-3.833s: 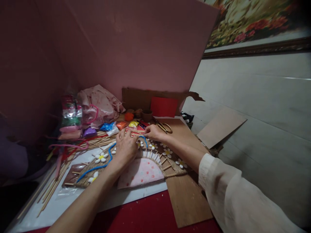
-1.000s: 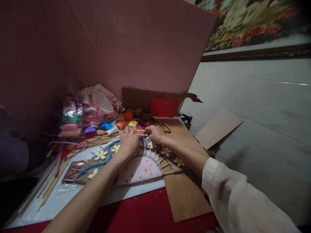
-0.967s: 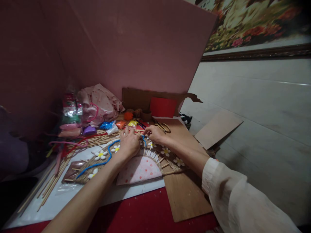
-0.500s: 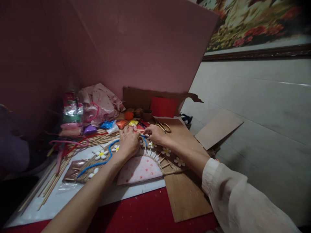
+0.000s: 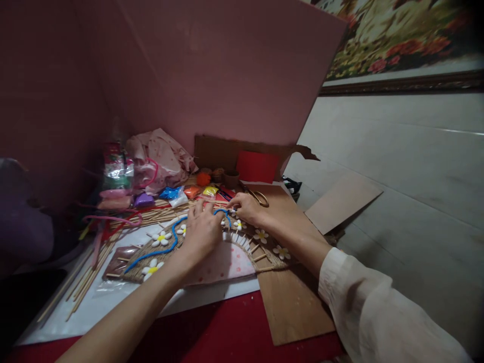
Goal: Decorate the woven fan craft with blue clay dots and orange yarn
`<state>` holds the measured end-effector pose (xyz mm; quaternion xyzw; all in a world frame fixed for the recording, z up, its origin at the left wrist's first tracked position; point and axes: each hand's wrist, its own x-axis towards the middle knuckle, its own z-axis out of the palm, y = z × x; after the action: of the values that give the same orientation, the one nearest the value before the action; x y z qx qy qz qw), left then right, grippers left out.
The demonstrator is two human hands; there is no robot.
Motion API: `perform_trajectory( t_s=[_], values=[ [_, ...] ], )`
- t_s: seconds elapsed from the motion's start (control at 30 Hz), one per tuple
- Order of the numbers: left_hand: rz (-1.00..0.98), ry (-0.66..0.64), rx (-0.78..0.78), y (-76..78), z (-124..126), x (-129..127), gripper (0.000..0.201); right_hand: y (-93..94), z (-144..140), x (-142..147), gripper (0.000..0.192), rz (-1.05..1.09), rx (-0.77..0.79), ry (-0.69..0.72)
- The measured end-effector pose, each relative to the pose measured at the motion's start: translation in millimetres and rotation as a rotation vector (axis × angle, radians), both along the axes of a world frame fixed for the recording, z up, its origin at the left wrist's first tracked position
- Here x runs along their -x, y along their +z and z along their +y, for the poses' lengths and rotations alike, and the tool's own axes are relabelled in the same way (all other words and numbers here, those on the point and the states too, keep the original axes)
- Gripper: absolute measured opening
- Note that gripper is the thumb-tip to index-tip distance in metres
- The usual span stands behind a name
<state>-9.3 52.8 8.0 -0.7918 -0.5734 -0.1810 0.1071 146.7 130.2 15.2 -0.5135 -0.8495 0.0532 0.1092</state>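
A fan-shaped piece wound with brown twine [image 5: 145, 250] lies on the work surface, with thin sticks and a pink dotted half-round base [image 5: 234, 267]. White flowers with yellow middles [image 5: 161, 238] sit on the twine. A wavy blue strand [image 5: 174, 237] runs along it from the left end and curls down between my hands. My left hand [image 5: 204, 229] rests over the fan's middle, fingers apart, beside the strand. Bent fingers of my right hand [image 5: 247, 207] pinch at the strand's far right bend; the fingertips are partly hidden.
Thin wooden sticks [image 5: 81, 292] lie at the left on white paper [image 5: 49, 322]. Behind are coloured clay packets [image 5: 170, 193], a small brown pot [image 5: 231, 178], a red card [image 5: 257, 167] and scissors [image 5: 260, 198]. A brown board [image 5: 295, 307] lies at right.
The whole view has shifted slightly. My left hand has shifted a little right and its fingers look more spread. My right hand stays at the strand.
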Motion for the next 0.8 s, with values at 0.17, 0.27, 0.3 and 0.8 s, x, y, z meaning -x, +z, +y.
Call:
perform_trajectory(
  t_s=[0.17,0.27,0.3,0.8],
  values=[
    [-0.073,-0.180,-0.144,-8.0,-36.3,-12.9,0.019,-0.3,-8.0,2.3,0.031,-0.031,0.019,0.027],
    [-0.129,-0.320,-0.246,-14.8,-53.5,-19.1,0.015,-0.8,-8.2,3.9,0.027,-0.040,0.023,0.029],
    [-0.146,-0.354,-0.270,-16.2,-57.5,-19.9,0.014,-0.6,-7.3,4.0,0.025,-0.041,0.022,0.027],
    [-0.321,-0.501,-0.391,-25.8,-70.4,-18.0,0.019,8.4,-23.4,3.9,0.027,-0.162,-0.047,0.031]
  ],
)
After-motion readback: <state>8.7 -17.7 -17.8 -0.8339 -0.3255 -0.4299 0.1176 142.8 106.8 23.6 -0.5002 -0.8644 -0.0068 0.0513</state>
